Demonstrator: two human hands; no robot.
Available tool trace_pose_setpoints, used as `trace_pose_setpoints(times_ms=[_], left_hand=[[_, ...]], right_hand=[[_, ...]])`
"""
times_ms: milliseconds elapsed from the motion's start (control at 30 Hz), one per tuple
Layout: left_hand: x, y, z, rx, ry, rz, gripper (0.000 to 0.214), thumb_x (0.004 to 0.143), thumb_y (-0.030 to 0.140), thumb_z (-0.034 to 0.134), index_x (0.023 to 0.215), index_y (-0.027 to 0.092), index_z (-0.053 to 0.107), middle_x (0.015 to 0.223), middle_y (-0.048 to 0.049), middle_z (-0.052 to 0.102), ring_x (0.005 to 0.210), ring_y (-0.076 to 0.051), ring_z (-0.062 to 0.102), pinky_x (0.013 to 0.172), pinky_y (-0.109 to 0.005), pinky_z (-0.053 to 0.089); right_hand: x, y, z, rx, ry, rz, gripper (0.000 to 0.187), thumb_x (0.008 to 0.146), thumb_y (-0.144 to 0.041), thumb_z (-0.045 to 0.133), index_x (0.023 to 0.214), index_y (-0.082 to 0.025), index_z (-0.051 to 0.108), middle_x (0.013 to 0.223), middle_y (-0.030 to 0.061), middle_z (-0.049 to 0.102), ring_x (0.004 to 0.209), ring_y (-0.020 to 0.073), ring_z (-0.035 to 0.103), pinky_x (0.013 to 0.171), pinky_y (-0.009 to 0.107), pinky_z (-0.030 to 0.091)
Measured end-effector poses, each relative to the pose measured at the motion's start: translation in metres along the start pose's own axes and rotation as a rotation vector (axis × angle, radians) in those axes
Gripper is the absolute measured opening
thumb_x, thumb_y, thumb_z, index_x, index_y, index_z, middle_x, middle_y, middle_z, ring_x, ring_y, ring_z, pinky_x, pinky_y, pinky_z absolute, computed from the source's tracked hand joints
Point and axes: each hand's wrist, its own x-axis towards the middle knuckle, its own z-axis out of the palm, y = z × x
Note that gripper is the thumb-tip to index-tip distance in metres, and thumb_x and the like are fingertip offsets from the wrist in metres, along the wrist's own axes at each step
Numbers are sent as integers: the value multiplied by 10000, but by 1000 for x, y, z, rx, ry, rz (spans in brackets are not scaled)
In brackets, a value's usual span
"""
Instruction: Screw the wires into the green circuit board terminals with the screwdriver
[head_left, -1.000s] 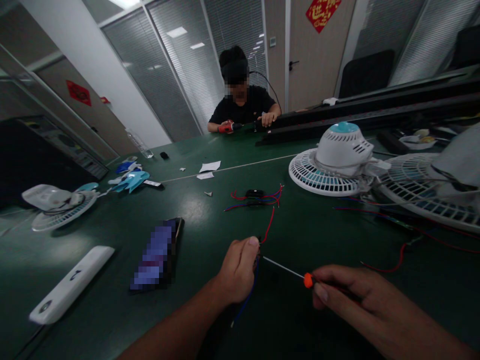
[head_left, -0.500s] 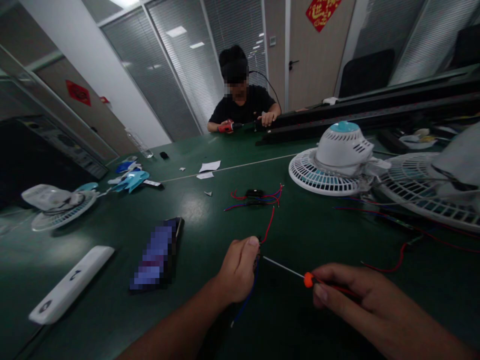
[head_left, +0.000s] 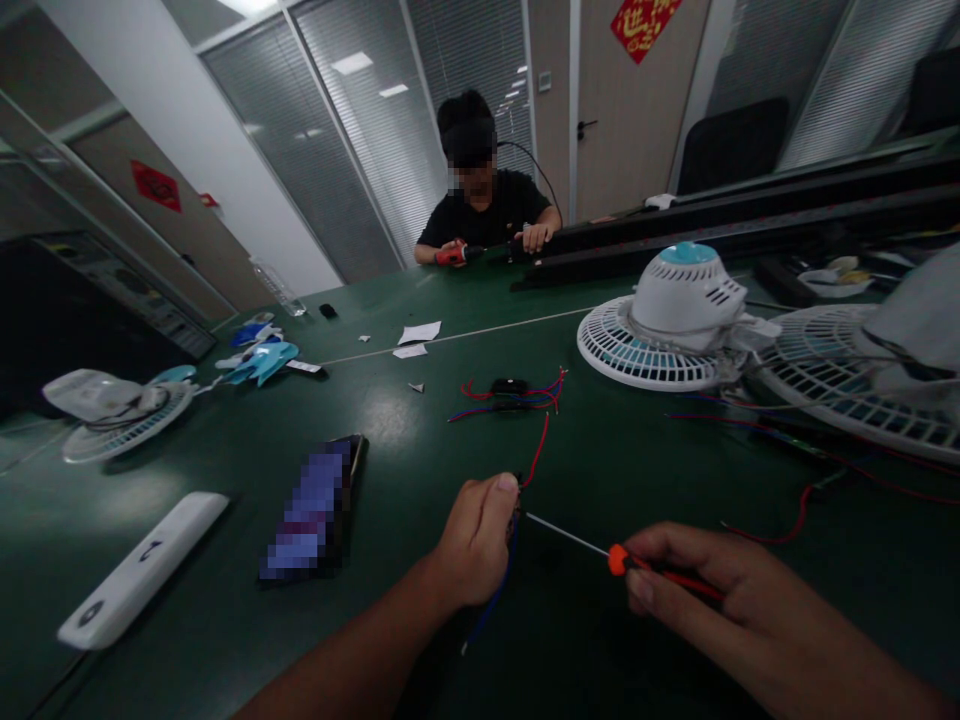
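Observation:
Low over the green table, my left hand (head_left: 478, 535) is closed on a small dark wired part (head_left: 517, 503), mostly hidden by the fingers. A red wire (head_left: 537, 452) sticks out of it at the top and a blue wire (head_left: 495, 598) hangs below. My right hand (head_left: 720, 600) grips a screwdriver (head_left: 616, 560) with an orange and black handle. Its thin metal shaft points left, with the tip right beside the wired part; whether they touch I cannot tell.
Black modules with red and blue wires (head_left: 510, 388) lie ahead. To the left are a phone (head_left: 311, 510) and a white bar-shaped unit (head_left: 142, 570). White fans (head_left: 675, 345) stand at the right. Across the table a person (head_left: 484, 200) holds a red power tool (head_left: 452, 253).
The screwdriver's handle looks slightly turned in my right fingers, showing more of its black and red part. My left hand and the wired part stay where they were.

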Motion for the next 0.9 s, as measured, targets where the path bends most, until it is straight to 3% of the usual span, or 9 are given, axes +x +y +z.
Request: trace_pose_setpoints(times_ms=[333,567,733,900], left_hand=[[-1,1,1,5,-14,9,544,956,552,253,564,208,411,519,28,368,510,-134,393,562,-288,343],[-2,1,1,33,-23,23,524,964,528,243,585,206,410,534,28,364,525,-137,380,569,-287,331],[-2,1,1,38,-44,53,493,979,474,232,599,206,397,548,38,355,524,-129,371,581,-290,311],[-4,4,2,-8,-26,39,510,975,522,230,610,207,395,546,43,342,518,-126,359,556,-283,309]], right_hand=[[0,1,0,22,13,3,195,851,-381,556,823,-265,710,749,-5,725,697,169,669,597,235,511],[-1,2,1,88,83,46,144,771,-358,623,802,-248,711,768,13,754,702,194,691,604,258,518],[-2,1,-3,93,143,92,255,788,-416,536,761,-219,696,618,12,657,502,136,542,457,242,415],[-3,-1,-4,70,124,127,247,765,-410,533,734,-214,681,575,-8,592,487,127,485,473,254,392]])
